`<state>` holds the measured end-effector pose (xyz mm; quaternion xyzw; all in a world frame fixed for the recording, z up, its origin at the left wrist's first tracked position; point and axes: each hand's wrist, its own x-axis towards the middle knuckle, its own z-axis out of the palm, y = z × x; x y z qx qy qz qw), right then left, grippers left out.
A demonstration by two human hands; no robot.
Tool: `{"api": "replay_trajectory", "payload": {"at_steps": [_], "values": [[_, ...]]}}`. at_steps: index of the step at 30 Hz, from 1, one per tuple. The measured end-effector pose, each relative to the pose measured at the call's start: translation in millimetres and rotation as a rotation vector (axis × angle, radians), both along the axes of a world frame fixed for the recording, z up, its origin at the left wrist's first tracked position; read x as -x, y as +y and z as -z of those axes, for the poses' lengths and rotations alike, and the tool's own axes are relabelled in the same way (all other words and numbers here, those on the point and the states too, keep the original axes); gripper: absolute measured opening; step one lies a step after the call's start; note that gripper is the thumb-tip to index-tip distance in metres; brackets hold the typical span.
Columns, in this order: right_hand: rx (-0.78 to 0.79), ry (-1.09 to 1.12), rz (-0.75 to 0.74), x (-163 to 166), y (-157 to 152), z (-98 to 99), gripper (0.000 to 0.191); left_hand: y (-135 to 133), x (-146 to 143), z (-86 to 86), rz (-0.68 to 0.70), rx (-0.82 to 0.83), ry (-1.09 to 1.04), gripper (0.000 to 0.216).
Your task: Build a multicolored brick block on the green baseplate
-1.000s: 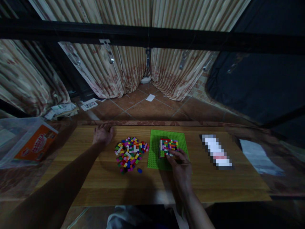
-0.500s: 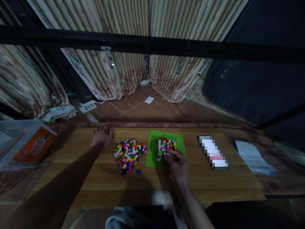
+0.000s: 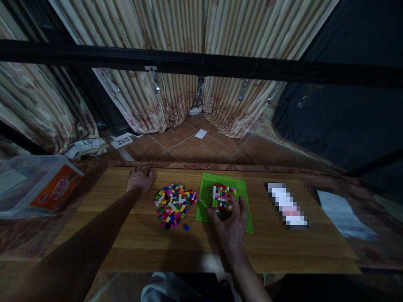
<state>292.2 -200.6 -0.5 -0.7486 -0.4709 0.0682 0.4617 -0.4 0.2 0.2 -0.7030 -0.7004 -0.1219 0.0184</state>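
Left: my left hand (image 3: 140, 179) rests near the far edge of the wooden table (image 3: 138, 243), back upward, fingers half hidden; how tightly they curl I cannot tell, and I see nothing in them. Next rightward, just beside it, the loose pile of coloured bricks (image 3: 174, 203), with one blue piece (image 3: 186, 227) lying apart on its near side. Then the green baseplate (image 3: 206, 184), and on it, around the middle, the brick build (image 3: 223, 195), a multicoloured block with a white row down its left side. No clear long axis from here; it reads almost square. It lies directly beyond my right hand (image 3: 232, 224), between thumb and fingers, much nearer this hand than the other. This grip is spread: thumb at the build's near left corner, fingers toward its right side, a clear gap between. No brick seen pinched; fingertip contact with the build uncertain. Farther right, well apart, a pixelated object (image 3: 287, 205) on the table.
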Motion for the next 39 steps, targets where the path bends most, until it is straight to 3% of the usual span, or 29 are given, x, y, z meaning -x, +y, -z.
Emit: {"api": "replay_trajectory", "payload": {"at_steps": [5,10,20,39], "values": [[0.077,-0.151,0.025,1.7,3.7,6.3,0.076,-0.4,0.1,0.6,0.011,-0.006,-0.002,0.04],[0.082,-0.201,-0.043,-9.4,-1.4,14.0,0.067,-0.9,-0.1,1.3,0.008,-0.019,-0.005,0.039],[0.059,-0.204,-0.221,-41.1,-6.1,21.7,0.054,-1.6,-1.0,0.3,-0.003,0.0,-0.014,0.042],[0.068,-0.128,-0.279,-55.3,-9.6,20.9,0.056,-1.2,0.4,1.8,0.009,-0.013,0.001,0.041]]}}
